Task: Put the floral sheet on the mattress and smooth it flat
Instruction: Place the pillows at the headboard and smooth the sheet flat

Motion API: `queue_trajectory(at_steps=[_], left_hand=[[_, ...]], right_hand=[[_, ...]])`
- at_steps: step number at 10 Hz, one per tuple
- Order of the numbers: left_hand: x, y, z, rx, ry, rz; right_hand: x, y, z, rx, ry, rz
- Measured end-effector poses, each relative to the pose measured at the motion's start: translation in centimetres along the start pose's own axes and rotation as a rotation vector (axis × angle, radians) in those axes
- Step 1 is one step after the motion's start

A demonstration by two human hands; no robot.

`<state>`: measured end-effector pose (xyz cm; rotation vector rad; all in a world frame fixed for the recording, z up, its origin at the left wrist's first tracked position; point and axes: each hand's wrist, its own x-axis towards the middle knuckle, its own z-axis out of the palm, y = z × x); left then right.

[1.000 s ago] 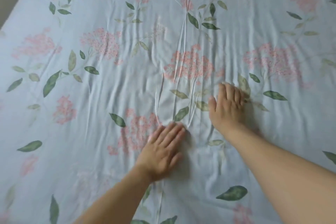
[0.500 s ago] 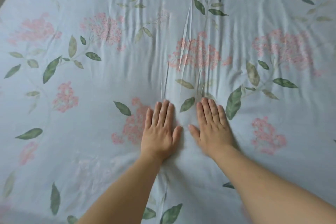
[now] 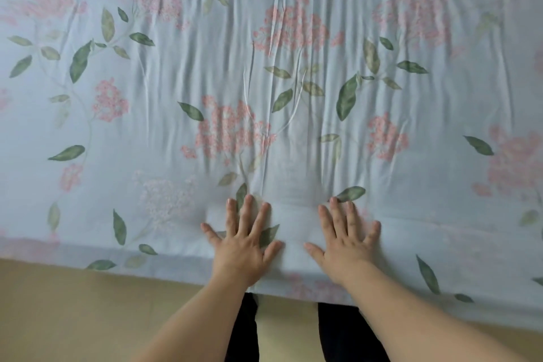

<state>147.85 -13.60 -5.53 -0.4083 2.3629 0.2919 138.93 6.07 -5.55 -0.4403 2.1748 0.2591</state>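
Note:
The floral sheet (image 3: 176, 73), pale blue with pink flower clusters and green leaves, covers the whole mattress, which is hidden under it. Long lengthwise wrinkles run through its middle. Its near edge hangs over the bed's front side. My left hand (image 3: 242, 242) presses flat on the sheet at that near edge, fingers spread. My right hand (image 3: 343, 239) lies flat beside it, a hand's width to the right, fingers spread too. Neither hand grips any cloth.
A tan floor (image 3: 73, 311) shows below the sheet's hanging edge. My dark trouser legs (image 3: 340, 332) stand against the bed's front side between my forearms.
Both hands have slid back along the sheet from its middle to the near edge, staying flat. The view has dropped, so the bed's front edge and the floor now show.

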Motion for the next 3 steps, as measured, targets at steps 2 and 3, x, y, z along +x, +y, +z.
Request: queue_trajectory(at_steps=[2,3], left_hand=[[-5.8,-1.0,-0.7,0.071,-0.28,-0.042],[-6.7,-1.9,-4.8,0.007,-0.401,-0.082]], right_hand=[[-8.9,0.1,2.9,0.109,-0.378,0.079],[-12.0,1.2,0.6,0.193,-0.472,0.126]])
